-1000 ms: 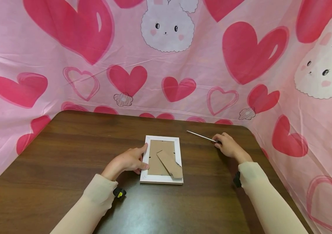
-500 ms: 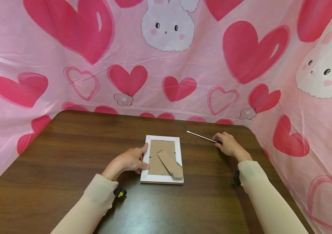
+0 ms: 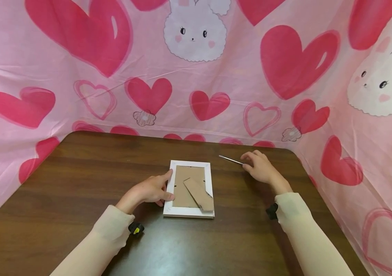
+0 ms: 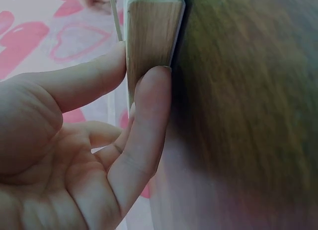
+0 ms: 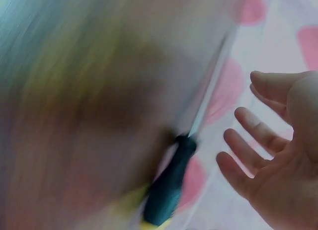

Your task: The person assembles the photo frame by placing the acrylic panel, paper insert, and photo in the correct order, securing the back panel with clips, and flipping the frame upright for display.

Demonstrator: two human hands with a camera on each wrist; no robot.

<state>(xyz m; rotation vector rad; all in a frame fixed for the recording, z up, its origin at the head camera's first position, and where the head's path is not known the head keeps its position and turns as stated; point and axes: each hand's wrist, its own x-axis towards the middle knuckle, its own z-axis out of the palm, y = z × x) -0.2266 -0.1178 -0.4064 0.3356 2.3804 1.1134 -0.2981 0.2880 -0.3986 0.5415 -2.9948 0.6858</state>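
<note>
A white picture frame (image 3: 181,191) lies face down on the table, its brown backing and a slanted cardboard stand flap (image 3: 200,196) upward. My left hand (image 3: 148,190) grips its left edge, the thumb over the white border. In the left wrist view, the fingers meet the frame's wooden side (image 4: 153,38). A screwdriver (image 5: 171,183) with a dark green and yellow handle lies on the table to the frame's right. My right hand (image 3: 262,169), fingers spread and loosely bent, hovers over the handle with nothing in it; in the head view only the shaft shows.
The brown wooden table (image 3: 89,184) has rounded far corners. Pink cloth (image 3: 210,73) printed with hearts and rabbits hangs close behind it and along both sides.
My right hand has let go of the screwdriver, lifted and shifted left over it. The screwdriver stays nearly in place. My left hand keeps its grip on the picture frame.
</note>
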